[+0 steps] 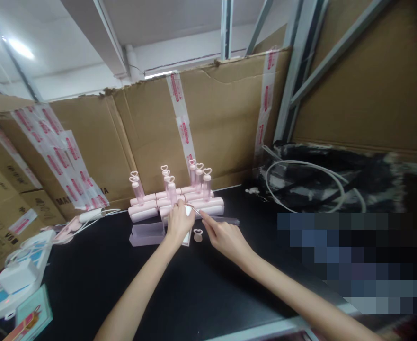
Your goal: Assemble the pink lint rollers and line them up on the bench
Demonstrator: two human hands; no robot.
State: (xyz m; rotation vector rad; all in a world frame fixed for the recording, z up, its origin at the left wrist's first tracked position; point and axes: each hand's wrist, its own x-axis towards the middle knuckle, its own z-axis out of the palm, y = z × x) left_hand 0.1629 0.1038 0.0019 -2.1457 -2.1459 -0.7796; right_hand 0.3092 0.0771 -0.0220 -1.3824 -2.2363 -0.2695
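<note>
My left hand (pixel 178 223) is closed around a small white piece at the middle of the black table (pixel 123 284). My right hand (pixel 222 237) pinches a thin metal tool (pixel 194 209) whose tip reaches the left hand's item. Just behind the hands lie stacked pink cases (pixel 180 201) with several pink heart-topped tubes (pixel 198 177) standing upright on them. A loose heart-shaped cap (pixel 198 235) lies on the table between my hands. A translucent purple case (pixel 147 234) lies left of my left hand.
Taped cardboard sheets (pixel 194 123) wall the back of the table. Black fabric with a white cable (pixel 307 182) lies at the right. A white power strip (pixel 20 272), a small printed box (pixel 31 317) and a white device (pixel 93 214) sit at the left.
</note>
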